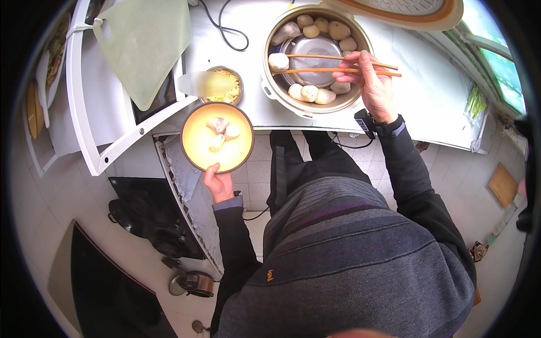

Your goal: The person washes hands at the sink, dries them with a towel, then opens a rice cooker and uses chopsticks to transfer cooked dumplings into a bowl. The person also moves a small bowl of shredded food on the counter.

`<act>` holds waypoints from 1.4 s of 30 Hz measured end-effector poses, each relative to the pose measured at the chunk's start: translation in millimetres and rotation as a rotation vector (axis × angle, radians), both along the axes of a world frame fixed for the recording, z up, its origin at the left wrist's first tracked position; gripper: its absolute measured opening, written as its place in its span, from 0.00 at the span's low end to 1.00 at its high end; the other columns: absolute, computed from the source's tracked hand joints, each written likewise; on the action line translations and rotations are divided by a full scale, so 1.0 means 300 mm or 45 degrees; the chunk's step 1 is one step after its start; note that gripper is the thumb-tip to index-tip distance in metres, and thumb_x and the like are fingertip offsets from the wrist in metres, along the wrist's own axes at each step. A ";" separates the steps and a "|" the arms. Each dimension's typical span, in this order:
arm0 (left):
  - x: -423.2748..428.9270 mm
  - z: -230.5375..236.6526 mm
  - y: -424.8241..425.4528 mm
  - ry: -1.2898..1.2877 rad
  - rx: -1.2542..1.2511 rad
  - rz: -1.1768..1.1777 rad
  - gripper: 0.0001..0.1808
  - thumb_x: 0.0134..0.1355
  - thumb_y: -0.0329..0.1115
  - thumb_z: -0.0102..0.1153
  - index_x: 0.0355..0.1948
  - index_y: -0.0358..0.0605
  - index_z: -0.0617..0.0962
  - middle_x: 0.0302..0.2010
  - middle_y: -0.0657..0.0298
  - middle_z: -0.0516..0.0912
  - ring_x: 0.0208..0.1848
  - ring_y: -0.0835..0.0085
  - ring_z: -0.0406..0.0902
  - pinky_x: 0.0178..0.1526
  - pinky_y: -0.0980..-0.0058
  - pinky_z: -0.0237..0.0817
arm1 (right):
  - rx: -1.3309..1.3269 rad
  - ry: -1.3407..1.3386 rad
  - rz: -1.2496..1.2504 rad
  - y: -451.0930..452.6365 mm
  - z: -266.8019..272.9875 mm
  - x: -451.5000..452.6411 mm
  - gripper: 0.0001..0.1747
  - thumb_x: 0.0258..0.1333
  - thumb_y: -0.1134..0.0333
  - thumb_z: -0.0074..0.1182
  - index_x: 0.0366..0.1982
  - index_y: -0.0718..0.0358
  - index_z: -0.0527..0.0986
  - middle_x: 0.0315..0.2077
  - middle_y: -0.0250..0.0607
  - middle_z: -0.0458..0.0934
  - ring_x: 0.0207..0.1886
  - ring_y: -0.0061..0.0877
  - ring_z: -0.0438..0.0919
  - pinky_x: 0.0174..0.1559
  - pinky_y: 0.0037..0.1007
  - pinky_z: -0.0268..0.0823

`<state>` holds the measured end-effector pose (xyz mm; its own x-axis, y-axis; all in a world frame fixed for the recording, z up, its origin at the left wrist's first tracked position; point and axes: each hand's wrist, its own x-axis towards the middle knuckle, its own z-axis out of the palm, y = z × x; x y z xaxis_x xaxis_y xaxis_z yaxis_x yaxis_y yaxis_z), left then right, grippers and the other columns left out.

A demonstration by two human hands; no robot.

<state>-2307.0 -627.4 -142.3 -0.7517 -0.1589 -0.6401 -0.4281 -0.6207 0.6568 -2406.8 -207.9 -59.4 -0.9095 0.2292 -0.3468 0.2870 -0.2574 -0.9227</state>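
Observation:
My right hand (368,82) holds a pair of wooden chopsticks (312,70) over a round cooker (267,72) on the counter. Between the chopstick tips is a whitish root-vegetable piece (278,62), at the cooker's left inner side. Inside, a round stainless-steel dish (312,55) sits in the middle, ringed by several pale pieces, perhaps potatoes or taro (339,30). My left hand (219,183) grips the near rim of a dark-rimmed yellow bowl (198,145), thumb on the edge. Three pale pieces (218,125) lie in this bowl, held in front of the counter edge.
The cooker's lid (405,12) stands open at the back. A bowl of chopped food (224,91), partly covered by a blurred patch, sits left of the cooker. A black cable (228,29) lies behind it. A greenish cutting board (146,46) hangs on a white rack (86,126). Green vegetables (476,101) lie far right.

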 end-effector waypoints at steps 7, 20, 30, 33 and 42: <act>-0.089 -0.013 0.074 0.021 0.048 0.012 0.37 0.48 0.26 0.52 0.65 0.34 0.68 0.62 0.52 0.73 0.66 0.57 0.69 0.69 0.57 0.60 | -0.057 0.041 -0.031 -0.005 -0.002 0.007 0.21 0.72 0.55 0.49 0.44 0.70 0.76 0.36 0.49 0.82 0.36 0.34 0.86 0.41 0.27 0.81; -0.294 -0.015 0.176 0.182 0.016 -0.103 0.38 0.48 0.24 0.52 0.65 0.33 0.67 0.63 0.52 0.72 0.67 0.58 0.68 0.70 0.59 0.58 | -0.085 0.073 -0.030 0.027 -0.028 0.001 0.23 0.73 0.53 0.45 0.45 0.70 0.76 0.35 0.48 0.82 0.36 0.35 0.86 0.39 0.28 0.82; -0.319 -0.034 0.181 0.259 0.058 -0.149 0.37 0.50 0.25 0.54 0.66 0.33 0.67 0.63 0.53 0.72 0.66 0.60 0.68 0.68 0.60 0.60 | 0.050 -0.009 -0.198 0.153 0.014 0.098 0.25 0.75 0.52 0.41 0.47 0.69 0.75 0.36 0.48 0.81 0.36 0.33 0.86 0.40 0.29 0.80; -0.325 -0.040 0.180 0.142 0.031 -0.114 0.37 0.50 0.25 0.54 0.66 0.34 0.67 0.64 0.53 0.72 0.67 0.60 0.68 0.69 0.59 0.60 | 0.104 0.078 -0.012 0.159 0.030 0.129 0.24 0.75 0.53 0.42 0.49 0.69 0.75 0.38 0.47 0.82 0.36 0.33 0.86 0.39 0.29 0.80; -0.321 -0.044 0.174 0.159 0.021 -0.136 0.38 0.51 0.25 0.53 0.67 0.37 0.66 0.65 0.53 0.70 0.68 0.57 0.68 0.69 0.54 0.60 | 0.289 0.239 0.071 0.106 0.102 0.034 0.20 0.72 0.58 0.49 0.45 0.70 0.80 0.33 0.47 0.84 0.32 0.31 0.86 0.37 0.28 0.80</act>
